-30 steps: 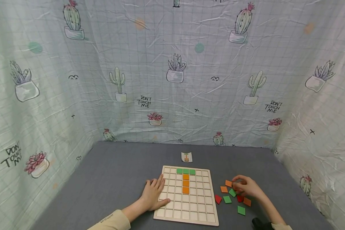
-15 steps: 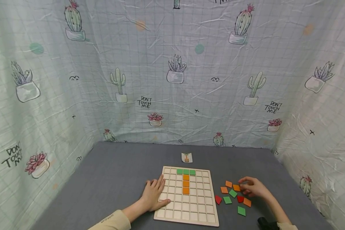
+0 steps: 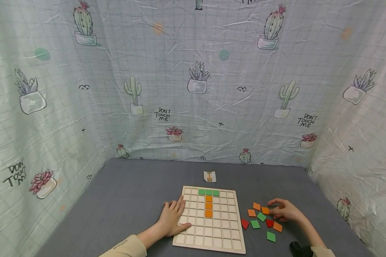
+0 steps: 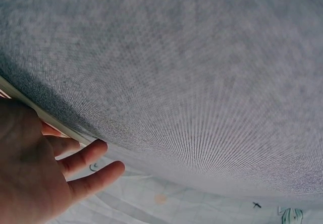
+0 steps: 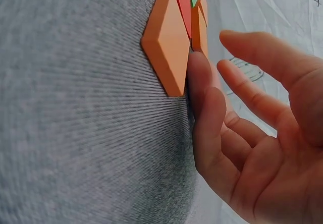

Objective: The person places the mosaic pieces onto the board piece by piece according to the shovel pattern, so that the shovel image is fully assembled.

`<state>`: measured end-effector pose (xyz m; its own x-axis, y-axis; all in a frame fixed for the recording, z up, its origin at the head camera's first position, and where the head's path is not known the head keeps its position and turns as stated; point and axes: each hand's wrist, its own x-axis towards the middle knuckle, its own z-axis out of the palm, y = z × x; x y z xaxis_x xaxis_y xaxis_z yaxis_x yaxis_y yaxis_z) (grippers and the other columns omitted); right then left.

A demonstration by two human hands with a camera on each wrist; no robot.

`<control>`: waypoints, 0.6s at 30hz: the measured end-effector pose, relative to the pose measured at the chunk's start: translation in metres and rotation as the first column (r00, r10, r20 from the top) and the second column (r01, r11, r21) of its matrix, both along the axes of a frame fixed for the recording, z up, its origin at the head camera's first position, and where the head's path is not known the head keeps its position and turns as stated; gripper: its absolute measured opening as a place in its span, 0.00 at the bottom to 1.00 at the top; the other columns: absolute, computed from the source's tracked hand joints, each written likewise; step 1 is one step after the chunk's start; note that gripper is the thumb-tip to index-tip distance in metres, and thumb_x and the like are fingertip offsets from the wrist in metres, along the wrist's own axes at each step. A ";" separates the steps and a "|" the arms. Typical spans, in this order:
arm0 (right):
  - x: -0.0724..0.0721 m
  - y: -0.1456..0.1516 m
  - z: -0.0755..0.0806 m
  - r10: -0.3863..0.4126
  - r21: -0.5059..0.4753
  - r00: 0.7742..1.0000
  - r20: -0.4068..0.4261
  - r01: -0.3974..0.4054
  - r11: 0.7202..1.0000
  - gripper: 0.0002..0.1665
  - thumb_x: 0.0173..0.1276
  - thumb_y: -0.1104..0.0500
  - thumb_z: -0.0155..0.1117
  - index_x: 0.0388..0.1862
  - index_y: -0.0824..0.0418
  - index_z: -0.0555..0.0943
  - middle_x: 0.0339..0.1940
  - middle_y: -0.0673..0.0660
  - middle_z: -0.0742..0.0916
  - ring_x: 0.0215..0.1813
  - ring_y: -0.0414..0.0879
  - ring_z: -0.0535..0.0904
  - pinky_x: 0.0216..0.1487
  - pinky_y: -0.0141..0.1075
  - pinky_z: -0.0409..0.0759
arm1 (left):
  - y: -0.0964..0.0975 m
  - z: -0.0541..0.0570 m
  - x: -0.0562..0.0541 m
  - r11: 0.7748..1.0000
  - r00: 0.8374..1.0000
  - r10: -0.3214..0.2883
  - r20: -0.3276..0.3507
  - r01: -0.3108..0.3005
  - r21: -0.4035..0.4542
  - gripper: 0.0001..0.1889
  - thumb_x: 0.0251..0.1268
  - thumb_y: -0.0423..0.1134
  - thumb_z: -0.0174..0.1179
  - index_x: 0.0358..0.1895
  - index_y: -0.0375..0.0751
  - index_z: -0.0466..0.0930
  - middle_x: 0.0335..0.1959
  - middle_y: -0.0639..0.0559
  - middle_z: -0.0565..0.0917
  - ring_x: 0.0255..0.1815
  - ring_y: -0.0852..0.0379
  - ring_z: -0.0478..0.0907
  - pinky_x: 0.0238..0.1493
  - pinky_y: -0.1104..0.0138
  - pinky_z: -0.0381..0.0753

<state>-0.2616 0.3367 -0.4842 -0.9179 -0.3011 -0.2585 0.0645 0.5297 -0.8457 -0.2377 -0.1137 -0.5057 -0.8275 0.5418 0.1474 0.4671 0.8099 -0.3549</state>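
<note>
My right hand (image 3: 286, 210) hovers low with its fingers loosely bent, a gap between thumb and fingers, and nothing in it. Just left of its fingertips lies an orange tile (image 3: 265, 210), flat on the grey table (image 3: 141, 192); whether I am touching it, I cannot tell. On the near side of the same hand lie a red tile (image 3: 270, 223) and another orange tile (image 3: 277, 226) beside it, with a green tile (image 3: 261, 217) further left.

My left hand (image 3: 172, 217) is spread over the left edge of the wooden board (image 3: 209, 232), its thumb resting on the grid. Up and to the right of that hand, the green row (image 3: 209, 192) and the orange column (image 3: 208, 206) sit in the cells.

What worries me is how closely those loose tiles lie. If my right fingers drop carelessly, I could nudge a neighbour or catch two at once. The tile is thin, so a pinch without a raised edge might just slide it away. And if my left hand pushes sideways, the board could shift.
</note>
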 end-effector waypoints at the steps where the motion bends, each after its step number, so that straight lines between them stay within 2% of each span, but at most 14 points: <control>1: 0.000 0.000 0.000 0.000 -0.006 1.000 0.008 0.000 1.000 0.27 0.61 0.58 0.59 0.53 0.74 0.67 0.30 0.51 0.86 0.27 0.42 0.78 0.26 0.35 0.73 | 0.000 0.000 0.000 1.000 1.000 -0.001 -0.001 0.001 0.001 0.45 0.55 0.74 0.30 0.64 0.42 0.63 0.66 0.45 0.63 0.52 0.51 0.69 0.42 0.54 0.65; 9: -0.003 -0.002 0.000 0.093 -0.077 0.996 0.006 -0.092 0.993 0.27 0.61 0.63 0.56 0.54 0.78 0.63 0.30 0.53 0.85 0.23 0.38 0.71 0.20 0.30 0.66 | 0.000 0.001 0.001 1.000 1.000 -0.008 -0.013 0.009 0.012 0.44 0.55 0.73 0.32 0.63 0.41 0.63 0.66 0.44 0.64 0.51 0.51 0.69 0.42 0.54 0.65; 18: -0.007 -0.007 -0.006 0.030 0.020 0.999 -0.023 -0.030 0.999 0.23 0.56 0.62 0.61 0.48 0.73 0.70 0.20 0.48 0.81 0.18 0.37 0.67 0.18 0.30 0.64 | 0.001 0.002 0.002 1.000 1.000 0.007 0.000 -0.007 0.003 0.44 0.54 0.73 0.32 0.64 0.42 0.63 0.66 0.45 0.63 0.51 0.51 0.69 0.42 0.54 0.65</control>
<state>-0.2682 0.3298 -0.4899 -0.9145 -0.3235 -0.2431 0.0287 0.5474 -0.8364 -0.2355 -0.1127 -0.5036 -0.8313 0.5354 0.1492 0.4612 0.8142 -0.3527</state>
